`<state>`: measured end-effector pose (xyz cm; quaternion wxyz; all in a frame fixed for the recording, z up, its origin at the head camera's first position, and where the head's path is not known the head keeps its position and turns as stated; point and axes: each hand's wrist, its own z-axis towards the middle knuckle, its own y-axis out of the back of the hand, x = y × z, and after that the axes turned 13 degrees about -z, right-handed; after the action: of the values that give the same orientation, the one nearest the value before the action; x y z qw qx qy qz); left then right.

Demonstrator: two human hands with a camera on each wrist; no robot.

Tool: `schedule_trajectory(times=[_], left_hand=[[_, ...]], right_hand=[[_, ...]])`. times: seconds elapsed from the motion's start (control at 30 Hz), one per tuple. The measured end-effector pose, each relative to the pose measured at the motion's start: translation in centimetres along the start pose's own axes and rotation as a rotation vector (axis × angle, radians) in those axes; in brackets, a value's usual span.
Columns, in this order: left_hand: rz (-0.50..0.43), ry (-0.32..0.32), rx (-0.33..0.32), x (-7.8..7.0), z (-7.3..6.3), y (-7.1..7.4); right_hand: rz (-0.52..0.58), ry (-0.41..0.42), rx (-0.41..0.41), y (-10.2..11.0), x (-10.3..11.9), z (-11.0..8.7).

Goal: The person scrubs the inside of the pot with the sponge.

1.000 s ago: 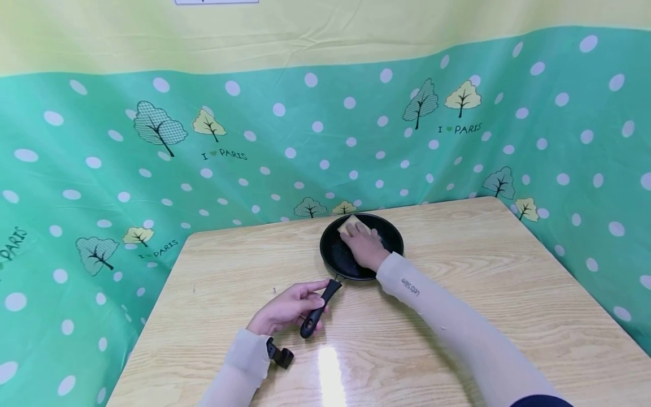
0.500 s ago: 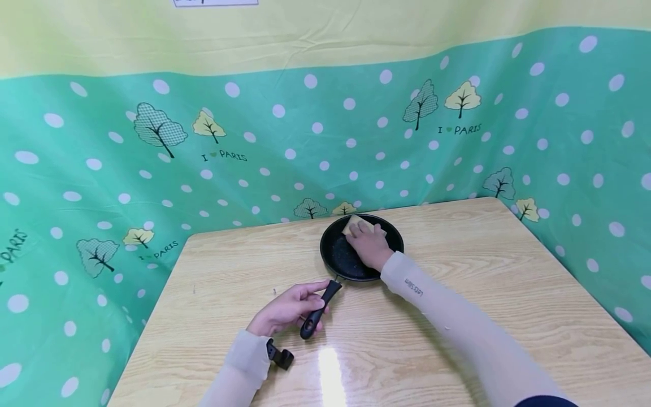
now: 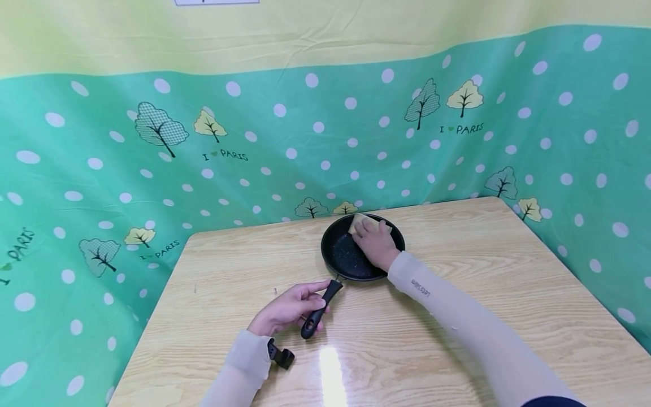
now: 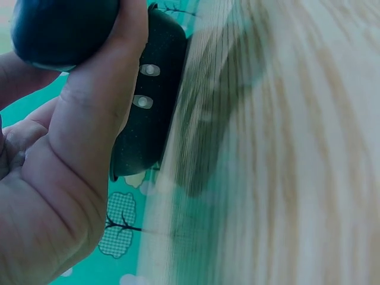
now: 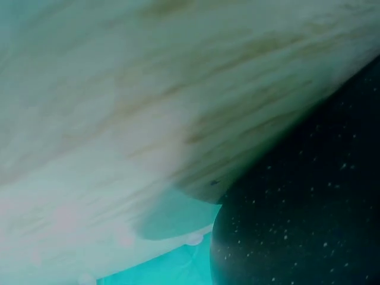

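Observation:
A black frying pan [image 3: 342,255] with a speckled inside lies near the table's far edge, its handle [image 3: 322,311] pointing toward me. My left hand [image 3: 287,308] holds that handle between thumb and fingers. In the left wrist view the handle's rounded end [image 4: 65,29] shows above the left hand [image 4: 65,154], and two rivets mark the pan's side. Inside the pan, my right hand [image 3: 376,243] grips a flat yellowish sponge [image 3: 358,219] against the far part of the bottom; the fingers cover much of it. Only the pan's dark speckled side [image 5: 303,208] fills the right wrist view's corner, without the hand.
The wooden table [image 3: 229,265] stretches out on both sides of the pan. A green and yellow printed curtain [image 3: 274,135] hangs right behind it and along both sides. A black wrist strap [image 3: 281,355] sits on the left wrist.
Within the pan, my right hand has slid to the right with the sponge, baring more of the left part of the bottom. The left hand and the pan stay in place.

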<state>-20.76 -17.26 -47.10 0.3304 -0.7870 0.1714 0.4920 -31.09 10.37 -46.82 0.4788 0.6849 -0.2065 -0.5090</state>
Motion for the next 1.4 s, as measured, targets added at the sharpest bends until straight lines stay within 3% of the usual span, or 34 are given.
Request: schedule_trajectory(times=[0.57,1.4], left_hand=[[0.001,0.006,0.003,-0.2,0.0,-0.3],[0.028,0.009,0.015,-0.3,-0.1,-0.3]], right_hand=[[-0.100,-0.005,-0.029,-0.7,-0.5,-0.7],[-0.176,-0.025,0.045,-0.1,-0.6,-1.2]])
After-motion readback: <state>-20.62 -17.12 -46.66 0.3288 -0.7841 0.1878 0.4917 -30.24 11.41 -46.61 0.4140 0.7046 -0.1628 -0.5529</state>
